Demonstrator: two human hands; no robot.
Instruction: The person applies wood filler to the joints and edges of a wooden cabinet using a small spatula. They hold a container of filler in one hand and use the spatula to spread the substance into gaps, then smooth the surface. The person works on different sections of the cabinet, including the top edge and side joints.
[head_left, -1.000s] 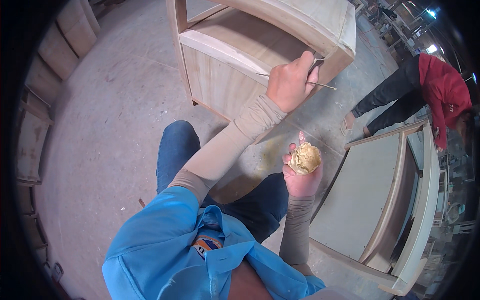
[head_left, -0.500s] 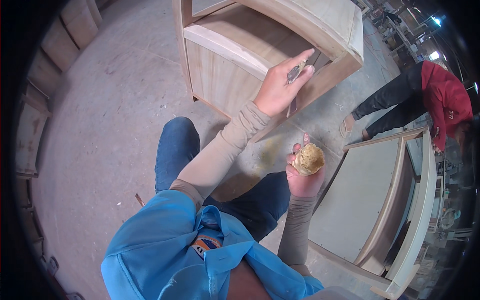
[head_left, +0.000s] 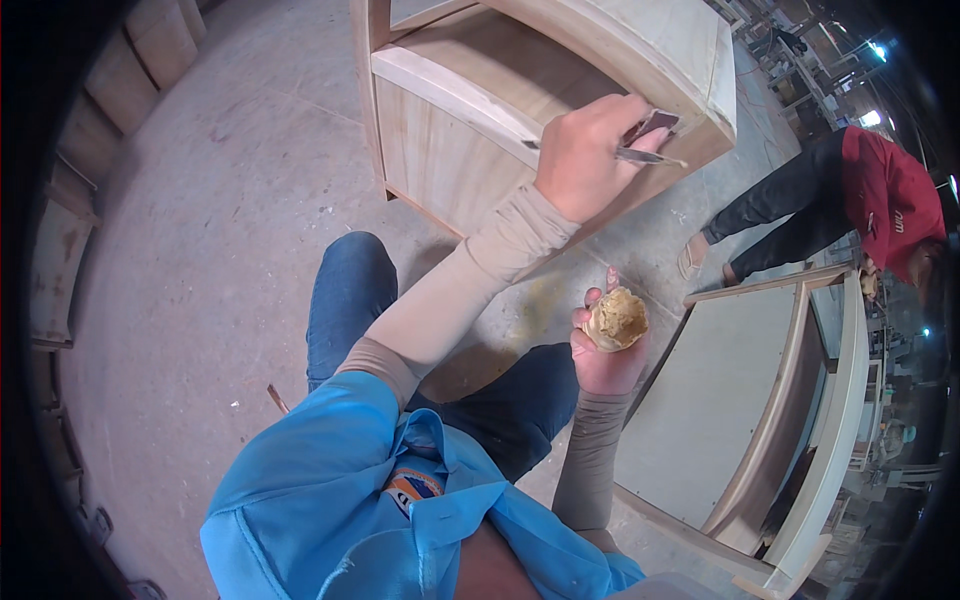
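My left hand (head_left: 595, 155) is closed round a thin putty knife (head_left: 648, 157), whose tip carries a dab of yellowish stuff. A dark reddish-brown flat piece (head_left: 657, 123) also sticks out between its fingers; what it is I cannot tell. This hand is in front of the curved front rail of an unpainted wooden cabinet (head_left: 430, 140); whether it touches the wood is unclear. Lower and nearer to me, my right hand (head_left: 605, 370) cups a small round container (head_left: 617, 318) caked with yellowish putty, its opening facing up.
At the right lies a second cabinet frame (head_left: 715, 400) with a pale grey panel. Behind it a person in a red top (head_left: 890, 190) bends over. Wooden panels (head_left: 110, 85) line the far left. A thin brown stick (head_left: 277, 398) lies on the concrete floor (head_left: 200, 270).
My left hand has moved slightly right and turned, so the putty knife now points right and the dark piece shows above it. The right hand with its container has stayed nearly still.
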